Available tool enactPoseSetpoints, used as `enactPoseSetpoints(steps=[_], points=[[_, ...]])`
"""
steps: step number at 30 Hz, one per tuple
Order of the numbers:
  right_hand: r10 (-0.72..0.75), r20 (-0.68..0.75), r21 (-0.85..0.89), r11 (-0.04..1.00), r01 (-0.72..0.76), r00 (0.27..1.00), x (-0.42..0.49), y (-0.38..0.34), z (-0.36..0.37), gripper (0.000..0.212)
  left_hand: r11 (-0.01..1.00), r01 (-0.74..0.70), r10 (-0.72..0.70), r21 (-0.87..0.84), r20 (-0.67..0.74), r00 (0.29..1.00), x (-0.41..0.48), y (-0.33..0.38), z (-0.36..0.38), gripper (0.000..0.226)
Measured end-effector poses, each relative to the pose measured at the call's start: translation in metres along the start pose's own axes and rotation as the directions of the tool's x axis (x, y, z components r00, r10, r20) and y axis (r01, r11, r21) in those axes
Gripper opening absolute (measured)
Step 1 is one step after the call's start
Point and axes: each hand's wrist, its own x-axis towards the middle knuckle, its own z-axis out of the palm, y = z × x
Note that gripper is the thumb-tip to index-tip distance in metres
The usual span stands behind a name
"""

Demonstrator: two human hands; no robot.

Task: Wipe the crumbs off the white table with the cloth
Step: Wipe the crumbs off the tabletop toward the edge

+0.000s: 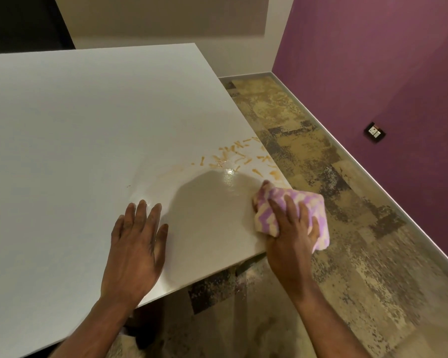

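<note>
Orange crumbs (243,157) lie scattered on white table (75,125)

We see a smooth, faintly glossy white table (88,120), a soft, fluffy purple-and-cream cloth (305,202), dry orange crumbs (239,153), a mottled, worn-looking floor (347,228), a matt purple wall (386,60)

Bunched purple-and-cream cloth (299,208) overhangs the white table (88,125) edge, orange crumbs (239,155) just beyond.

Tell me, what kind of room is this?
Probably a room in someone's home, maybe where people eat. There is a big white table with food crumbs on it, a purple wall with a switch plate, and the right hand holds a cleaning cloth.
</note>
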Motion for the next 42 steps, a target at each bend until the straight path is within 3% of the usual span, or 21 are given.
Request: enactPoseSetpoints(steps=[3, 9, 15, 23, 27, 30, 35, 38, 42], points=[[0.112, -0.007, -0.002, 0.994, -0.112, 0.994, 0.024, 0.004, -0.005, 0.073, 1.0, 0.005, -0.005, 0.019, 0.005, 1.0, 0.001, -0.001, 0.001, 0.067], [0.116, -0.044, -0.029, 0.993, -0.118, 0.992, 0.044, -0.016, 0.008, 0.068, 0.999, 0.023, -0.023, -0.024, -0.002, 1.0, 0.003, -0.001, 0.001, 0.068], [-0.11, 0.048, -0.05, 0.992, 0.113, 0.993, 0.021, -0.053, 0.027, 0.07, 0.997, 0.039, -0.04, -0.061, -0.019, 0.999, 0.004, -0.001, -0.001, 0.068], [-0.356, 0.102, -0.063, 0.929, 0.363, 0.929, -0.041, -0.102, 0.062, 0.081, 0.982, 0.109, -0.121, -0.156, -0.07, 0.99, 0.022, -0.003, 0.002, 0.072], [-0.396, 0.124, -0.036, 0.914, 0.403, 0.91, -0.033, -0.124, 0.074, 0.076, 0.945, 0.102, -0.138, -0.312, -0.096, 0.986, 0.034, -0.006, 0.0, 0.095], [-0.428, 0.166, 0.045, 0.903, 0.427, 0.888, -0.024, -0.14, 0.08, 0.067, 0.866, 0.159, -0.227, -0.473, -0.089, 0.97, 0.043, -0.01, -0.004, 0.111], [-0.52, 0.211, 0.099, 0.854, 0.511, 0.827, -0.007, -0.159, 0.087, 0.062, 0.756, 0.215, -0.376, -0.618, -0.14, 0.916, 0.054, -0.016, -0.007, 0.067], [-0.533, 0.221, 0.107, 0.846, 0.522, 0.817, 0.004, -0.168, 0.092, 0.063, 0.733, 0.24, -0.409, -0.636, -0.13, 0.903, 0.061, -0.019, -0.008, 0.064], [-0.511, 0.223, 0.067, 0.857, 0.51, 0.83, 0.022, -0.177, 0.097, 0.064, 0.804, 0.206, -0.348, -0.558, -0.161, 0.924, 0.065, -0.022, -0.005, 0.074]])
